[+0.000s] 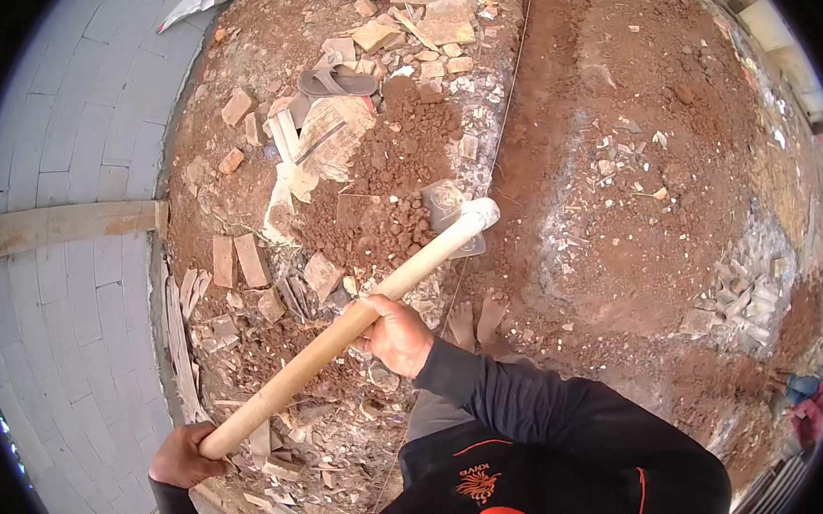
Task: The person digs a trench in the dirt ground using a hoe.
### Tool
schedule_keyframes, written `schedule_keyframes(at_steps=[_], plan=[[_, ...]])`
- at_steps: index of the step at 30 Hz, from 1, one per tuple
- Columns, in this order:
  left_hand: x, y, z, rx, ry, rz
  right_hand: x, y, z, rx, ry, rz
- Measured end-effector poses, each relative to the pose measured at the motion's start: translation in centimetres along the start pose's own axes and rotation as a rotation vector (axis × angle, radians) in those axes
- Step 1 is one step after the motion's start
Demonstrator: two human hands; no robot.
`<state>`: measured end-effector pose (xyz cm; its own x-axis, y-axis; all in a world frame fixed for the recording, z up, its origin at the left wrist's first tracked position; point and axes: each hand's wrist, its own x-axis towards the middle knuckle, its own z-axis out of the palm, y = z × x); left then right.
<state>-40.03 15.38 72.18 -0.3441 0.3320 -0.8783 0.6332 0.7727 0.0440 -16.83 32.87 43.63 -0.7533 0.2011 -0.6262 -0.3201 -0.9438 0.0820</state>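
Observation:
A hoe with a thick pale wooden handle (327,347) slants across the view, from the lower left up to the middle. My left hand (188,455) is wrapped around the lower end of the handle. Further up, my right hand (395,335) grips the handle near its middle. The hoe's metal blade (443,204) rests against loose reddish soil (376,217), partly hidden by the handle's top end. My bare feet (477,323) stand on the earth just below the blade.
A taut string line (514,76) runs beside a shallow dug trench (548,98). Broken bricks (379,35), rubble and sandals (337,82) lie on the left bank. A grey block wall (75,306) borders the left side. Pale debris (739,303) is heaped at right.

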Motion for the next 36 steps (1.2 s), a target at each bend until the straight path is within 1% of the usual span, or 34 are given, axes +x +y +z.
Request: schedule_keyframes(at_steps=[1,2,3,4,6,8,9,10,11,12,14,16,18,19,20,21,22,23,24,25,26,27,28,29,31,32,33,34,35,36], plan=[[-0.3,-1.2,1.3,0.093,0.021,0.010,-0.9,0.1,0.3,-0.020,-0.014,-0.043],[-0.3,-0.6,2.9,0.046,0.016,0.044,-1.7,-0.1,0.2,-0.043,-0.024,-0.083],[0.3,0.3,4.5,0.062,-0.056,0.109,-2.5,-1.0,-0.5,-0.065,0.026,-0.157],[1.6,0.1,7.2,-0.016,-0.099,0.166,-3.3,-2.0,-1.7,-0.092,0.079,-0.228],[4.6,4.5,12.5,-0.183,-0.150,0.293,-4.0,-4.6,-5.9,-0.185,0.162,-0.408],[9.5,8.6,20.1,-0.377,-0.108,0.428,-5.1,-7.9,-8.3,-0.187,0.354,-0.411],[11.9,10.6,23.8,-0.469,-0.096,0.500,-4.7,-9.0,-10.2,-0.250,0.451,-0.415],[14.8,12.8,27.4,-0.568,-0.200,0.424,-3.9,-10.0,-12.9,-0.304,0.553,-0.423],[17.5,15.2,30.8,-0.657,-0.121,0.482,-2.7,-11.8,-15.7,-0.357,0.608,-0.444],[20.9,17.1,34.2,-0.617,-0.145,0.526,-1.3,-13.7,-18.9,-0.405,0.666,-0.465],[26.6,21.6,39.5,-0.781,-0.233,0.432,1.9,-18.1,-24.8,-0.522,0.737,-0.476],[32.1,25.3,42.5,-0.802,0.010,0.632,4.9,-21.5,-27.4,-0.648,0.819,-0.494],[38.1,27.8,46.2,-0.895,0.085,0.672,8.4,-23.9,-30.1,-0.748,0.883,-0.491],[40.2,28.5,46.4,-0.895,0.077,0.655,11.0,-25.3,-32.1,-0.838,0.940,-0.478],[42.0,28.0,47.9,-0.952,-0.170,0.503,13.1,-24.5,-36.3,-0.908,1.010,-0.437],[42.8,28.0,48.5,-1.003,-0.398,0.368,14.0,-23.4,-37.2,-0.893,1.021,-0.421],[42.0,27.5,48.7,-0.996,-0.414,0.355,14.8,-21.9,-37.1,-1.073,1.070,-0.395],[40.8,26.4,48.9,-1.046,-0.298,0.335,15.0,-20.5,-37.0,-1.257,1.109,-0.364],[39.8,25.4,48.9,-1.100,-0.171,0.316,15.4,-19.4,-39.1,-1.258,1.109,-0.350],[40.1,23.6,50.5,-0.805,-0.004,0.393,16.0,-17.5,-42.4,-1.151,1.069,-0.333],[40.1,21.9,51.3,-0.798,-0.008,0.398,15.4,-16.3,-43.1,-1.069,1.067,-0.312],[39.7,20.4,52.0,-0.809,-0.153,0.354,14.8,-15.0,-43.6,-0.988,1.067,-0.292],[39.1,19.6,52.5,-0.825,-0.287,0.305,14.0,-13.7,-43.3,-0.974,1.073,-0.252],[38.2,19.1,53.2,-0.825,-0.280,0.311,13.2,-12.4,-43.1,-0.960,1.079,-0.211],[34.9,17.9,54.9,-1.145,-0.558,0.107,11.5,-9.1,-44.2,-0.963,1.075,-0.158],[33.7,17.3,55.5,-1.134,-0.558,0.109,11.5,-7.6,-44.6,-1.038,1.041,-0.066],[32.3,16.7,55.9,-1.192,-0.529,0.061,11.3,-6.2,-44.9,-1.107,1.005,0.027],[31.4,16.4,55.9,-1.250,-0.496,0.013,11.2,-4.8,-45.1,-1.094,1.005,0.022],[30.7,15.8,55.6,-1.225,-0.526,-0.032,11.0,-3.4,-45.2,-1.145,1.023,0.075],[30.3,15.4,55.8,-1.207,-0.537,-0.032,10.5,-2.4,-45.7,-1.197,1.044,0.133]])
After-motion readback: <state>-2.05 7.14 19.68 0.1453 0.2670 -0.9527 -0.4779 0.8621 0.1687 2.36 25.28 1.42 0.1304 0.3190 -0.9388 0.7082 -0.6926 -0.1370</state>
